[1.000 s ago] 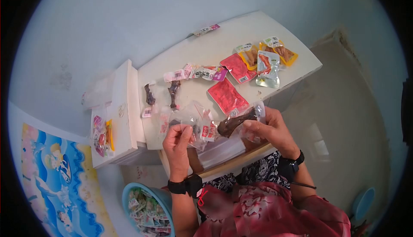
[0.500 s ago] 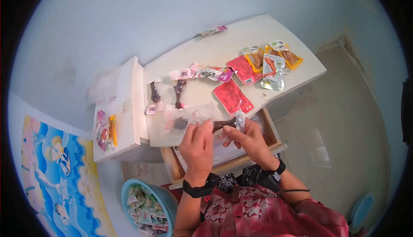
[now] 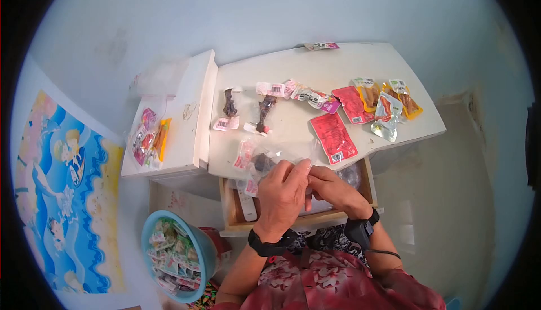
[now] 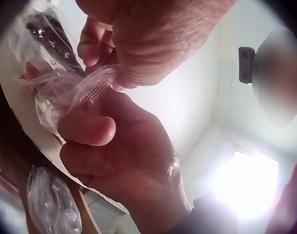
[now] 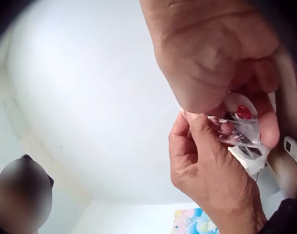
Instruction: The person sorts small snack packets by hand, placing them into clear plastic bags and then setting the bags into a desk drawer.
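Both hands meet over the front edge of the white table. My left hand [image 3: 283,194] and right hand [image 3: 333,189] pinch the top of a clear plastic packet [image 4: 85,85], thumbs and fingertips close together. Dark brown meat [image 4: 52,41] shows through clear plastic beyond the fingers in the left wrist view. From the head, the hands hide most of the held packet; in the right wrist view a red mark [image 5: 244,112] shows on it. Just beyond the left hand, another clear packet with a dark piece [image 3: 262,162] lies on the table.
An open wooden drawer [image 3: 369,183] under the hands holds a white remote control [image 3: 247,206]. On the table lie red packets [image 3: 333,138], dark-meat packets [image 3: 265,113], yellow-edged packets [image 3: 406,99] and a silver packet [image 3: 387,117]. A blue bucket [image 3: 205,253] of wrapped snacks stands at lower left.
The left hand has come across to the right and met the right hand at the packet's end. Earlier the hands were apart, with the meat plainly visible. The head view has shifted.
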Demonstrator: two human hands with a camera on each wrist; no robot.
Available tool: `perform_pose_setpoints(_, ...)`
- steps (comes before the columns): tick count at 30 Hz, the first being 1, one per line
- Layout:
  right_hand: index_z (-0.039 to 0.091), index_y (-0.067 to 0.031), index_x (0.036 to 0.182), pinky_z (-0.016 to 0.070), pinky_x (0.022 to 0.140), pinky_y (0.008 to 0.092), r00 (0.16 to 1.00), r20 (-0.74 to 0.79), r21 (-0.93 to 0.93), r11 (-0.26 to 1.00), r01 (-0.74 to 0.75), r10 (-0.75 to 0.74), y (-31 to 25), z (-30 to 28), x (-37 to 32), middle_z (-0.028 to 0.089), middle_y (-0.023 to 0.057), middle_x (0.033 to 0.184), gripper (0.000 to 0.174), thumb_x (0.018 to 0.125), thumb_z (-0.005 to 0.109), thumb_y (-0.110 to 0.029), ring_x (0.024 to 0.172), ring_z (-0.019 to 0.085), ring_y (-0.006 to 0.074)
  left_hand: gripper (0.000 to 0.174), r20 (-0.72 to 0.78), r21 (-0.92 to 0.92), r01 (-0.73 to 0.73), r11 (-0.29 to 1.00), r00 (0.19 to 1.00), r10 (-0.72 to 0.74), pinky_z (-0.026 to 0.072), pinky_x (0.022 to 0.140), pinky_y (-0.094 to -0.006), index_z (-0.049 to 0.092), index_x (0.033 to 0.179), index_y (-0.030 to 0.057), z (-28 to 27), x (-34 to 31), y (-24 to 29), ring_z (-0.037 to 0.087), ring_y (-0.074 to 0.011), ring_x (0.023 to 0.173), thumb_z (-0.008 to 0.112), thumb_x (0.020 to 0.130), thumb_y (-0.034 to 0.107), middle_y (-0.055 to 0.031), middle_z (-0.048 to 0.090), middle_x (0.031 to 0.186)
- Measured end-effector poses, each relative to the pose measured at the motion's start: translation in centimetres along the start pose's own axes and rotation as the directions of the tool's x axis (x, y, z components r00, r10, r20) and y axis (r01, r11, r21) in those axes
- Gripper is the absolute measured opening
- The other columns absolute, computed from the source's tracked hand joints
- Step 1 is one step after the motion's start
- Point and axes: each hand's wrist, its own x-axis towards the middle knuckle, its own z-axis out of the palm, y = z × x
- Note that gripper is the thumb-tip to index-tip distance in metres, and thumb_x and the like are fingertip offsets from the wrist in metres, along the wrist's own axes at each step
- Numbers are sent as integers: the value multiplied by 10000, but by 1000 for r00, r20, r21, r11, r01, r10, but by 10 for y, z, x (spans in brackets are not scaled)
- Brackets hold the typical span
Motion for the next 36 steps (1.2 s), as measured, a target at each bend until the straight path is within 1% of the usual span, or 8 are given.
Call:
perform_pose_setpoints(3,679,-4,1024,489,601,282,991,-81,-247,965,84,-107,13,2,13,687,62,841,180,1027,534,-111,602,656,125,260,-52,-3,-9,1000,999,9,502,583,-357,731,1161,69,1,5,0,658,-252,687,702,916,-11,-94,614,840)
perform_pose_setpoints(6,690,3,973,473,534,279,734,-132,-617,635,465,-666,33,-2,36,652,39,755,137,1011,578,-66,565,608,95,275,-101,-43,-2,999,995,-2,512,599,-364,726,1178,70,-1,10,0,659,-268,698,699,919,-17,-103,636,857)
perform_pose_setpoints(9,691,16,999,425,482,267,939,-261,-82,975,208,-222,14,-6,28,619,4,709,132,1012,608,-85,573,566,69,288,-156,-109,-46,993,987,28,515,609,-370,717,1197,63,-2,23,5,657,-281,705,696,923,-22,-112,650,868)
perform_pose_setpoints(13,701,-19,998,406,504,233,863,-398,41,934,355,-311,2,-8,34,625,-32,746,113,1016,632,-108,598,537,36,291,-252,-165,-149,975,962,104,514,609,-382,709,1212,55,5,46,13,654,-298,710,694,931,-16,-121,651,869)
perform_pose_setpoints(21,696,48,876,465,536,308,913,-239,-380,897,225,-331,8,-45,41,642,2,723,262,995,661,-183,611,564,76,251,-145,-221,-6,975,989,-27,521,606,-370,657,1212,9,28,37,1,656,-287,687,661,961,-1,-140,677,907)
perform_pose_setpoints(25,726,20,937,524,661,442,866,-260,-692,708,141,-426,25,-41,40,686,202,800,187,916,674,-159,713,690,346,285,-117,-301,80,950,986,-120,552,660,-348,653,1229,2,20,23,-4,669,-239,718,698,949,30,-116,697,929)
perform_pose_setpoints(28,733,-5,925,532,717,477,830,-288,-733,668,129,-477,4,-34,26,708,219,879,159,883,660,-140,828,676,434,331,-214,-148,82,986,970,-113,559,807,-387,640,1257,-7,-2,13,-26,682,-263,899,719,958,111,-130,694,1011)
perform_pose_setpoints(36,736,-48,939,537,685,488,891,-334,-801,592,-95,-309,-9,-15,19,710,198,852,168,850,693,-184,799,689,411,538,-115,-180,396,900,901,-419,490,1043,-418,521,1429,-16,-28,-7,-84,609,-300,1201,713,984,218,-179,603,1328)
